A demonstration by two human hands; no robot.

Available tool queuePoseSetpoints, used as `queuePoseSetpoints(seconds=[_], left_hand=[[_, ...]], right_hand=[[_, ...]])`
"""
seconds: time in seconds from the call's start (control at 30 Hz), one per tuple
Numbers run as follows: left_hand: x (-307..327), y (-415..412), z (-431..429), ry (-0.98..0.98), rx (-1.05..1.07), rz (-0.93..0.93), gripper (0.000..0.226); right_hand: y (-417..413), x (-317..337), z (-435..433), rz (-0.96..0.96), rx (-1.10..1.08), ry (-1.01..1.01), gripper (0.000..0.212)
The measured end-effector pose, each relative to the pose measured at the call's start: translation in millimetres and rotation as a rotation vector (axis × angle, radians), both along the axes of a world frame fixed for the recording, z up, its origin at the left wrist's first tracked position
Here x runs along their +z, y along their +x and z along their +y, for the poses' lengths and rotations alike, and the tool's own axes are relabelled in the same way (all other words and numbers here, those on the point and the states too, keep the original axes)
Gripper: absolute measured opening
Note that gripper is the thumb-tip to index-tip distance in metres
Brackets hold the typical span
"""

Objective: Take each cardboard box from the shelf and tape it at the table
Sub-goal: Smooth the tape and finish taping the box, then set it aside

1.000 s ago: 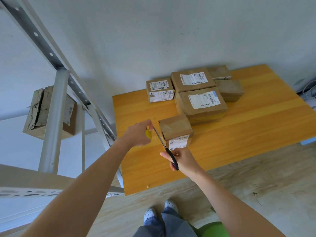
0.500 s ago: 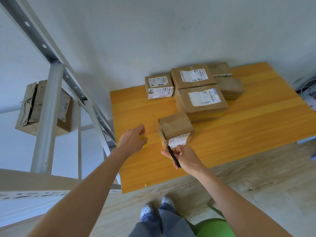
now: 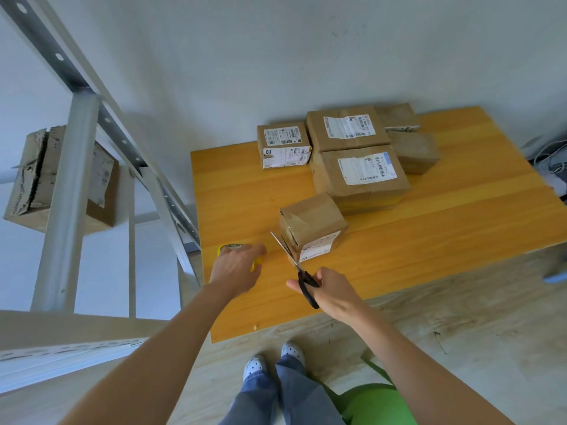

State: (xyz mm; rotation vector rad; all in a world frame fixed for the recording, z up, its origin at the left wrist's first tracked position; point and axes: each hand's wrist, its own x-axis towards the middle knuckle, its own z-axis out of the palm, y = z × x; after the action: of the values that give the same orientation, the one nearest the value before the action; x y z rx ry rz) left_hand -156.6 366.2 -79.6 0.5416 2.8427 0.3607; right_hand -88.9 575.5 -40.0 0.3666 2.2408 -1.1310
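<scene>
A small taped cardboard box (image 3: 311, 223) stands near the front left of the wooden table (image 3: 429, 228). My right hand (image 3: 329, 291) grips black-handled scissors (image 3: 294, 262) whose blades point up at the box's near corner. My left hand (image 3: 237, 265) rests on a yellow tape roll (image 3: 233, 248) lying on the table left of the box; its fingers cover most of the roll. One torn cardboard box (image 3: 59, 179) sits on the metal shelf (image 3: 70, 185) at the left.
Several taped boxes (image 3: 352, 157) are grouped at the back of the table by the wall. Cables (image 3: 552, 157) lie past the table's right end. My feet (image 3: 273, 358) stand on the wooden floor at the table's front edge, next to a green object (image 3: 377, 403).
My left hand has lowered the tape roll from beside the scissors down onto the table. The scissors moved away from the tape and now sit at the box's corner.
</scene>
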Motion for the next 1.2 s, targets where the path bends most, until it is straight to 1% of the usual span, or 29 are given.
queuePoseSetpoints(seconds=[0.07, 0.17, 0.3, 0.4, 0.57, 0.67, 0.73, 0.8, 0.87, 0.93, 0.97, 1.0, 1.03, 1.1, 1.13, 1.17, 1.2], left_hand=[[0.9, -0.2, 1.3, -0.092, -0.042, -0.018, 0.023], [0.6, 3.7, -0.1, -0.124, -0.030, -0.059, 0.021], [-6.6, 14.0, -6.9, -0.060, -0.014, -0.063, 0.024], [-16.1, 24.2, -11.7, -0.018, 0.004, -0.040, 0.026], [-30.3, 34.9, -14.7, -0.037, 0.027, -0.014, 0.024], [-36.5, 37.5, -13.9, -0.044, 0.037, -0.007, 0.025], [-35.9, 39.1, -13.2, -0.026, 0.042, 0.055, 0.026], [-35.5, 40.3, -10.8, -0.011, 0.041, 0.186, 0.023], [-30.5, 40.4, -2.8, 0.050, 0.132, 0.296, 0.015], [-19.1, 38.8, 13.1, 0.163, 0.236, 0.336, 0.025], [-11.6, 37.0, 23.1, 0.233, 0.262, 0.334, 0.030], [-3.7, 34.4, 34.2, 0.317, 0.270, 0.327, 0.033], [3.5, 31.5, 45.4, 0.394, 0.272, 0.315, 0.035], [16.4, 25.0, 66.7, 0.515, 0.281, 0.294, 0.040], [21.5, 20.5, 76.1, 0.563, 0.293, 0.283, 0.042], [25.3, 15.7, 84.2, 0.612, 0.310, 0.267, 0.044], [29.1, 11.1, 91.3, 0.662, 0.334, 0.238, 0.046]], right_hand=[[3.4, -8.2, 0.8, -0.025, 0.039, 0.083, 0.063], [6.8, -24.5, 0.3, 0.003, 0.113, 0.240, 0.068], [9.1, -43.0, -0.8, 0.119, 0.200, 0.485, 0.074], [9.3, -51.2, -0.9, 0.178, 0.280, 0.585, 0.067], [5.3, -60.2, -2.2, 0.260, 0.384, 0.644, 0.061], [1.2, -61.6, -3.6, 0.330, 0.420, 0.657, 0.049], [-0.2, -64.5, -3.6, 0.365, 0.449, 0.665, 0.041], [-1.6, -68.0, -2.6, 0.386, 0.486, 0.684, 0.036], [-1.8, -73.9, -2.9, 0.379, 0.518, 0.695, 0.033], [-1.0, -77.7, -3.0, 0.376, 0.537, 0.711, 0.036], [-0.8, -76.1, -2.9, 0.407, 0.533, 0.720, 0.038], [-0.3, -73.1, -2.2, 0.487, 0.505, 0.709, 0.038], [0.7, -71.8, -0.3, 0.632, 0.475, 0.699, 0.034], [-1.3, -64.6, 3.2, 1.028, 0.351, 0.649, 0.018], [-4.8, -56.0, 4.2, 1.151, 0.273, 0.616, 0.018], [-10.9, -46.0, 5.5, 1.226, 0.175, 0.570, 0.019], [-19.8, -33.9, 6.5, 1.261, 0.064, 0.536, 0.019]])
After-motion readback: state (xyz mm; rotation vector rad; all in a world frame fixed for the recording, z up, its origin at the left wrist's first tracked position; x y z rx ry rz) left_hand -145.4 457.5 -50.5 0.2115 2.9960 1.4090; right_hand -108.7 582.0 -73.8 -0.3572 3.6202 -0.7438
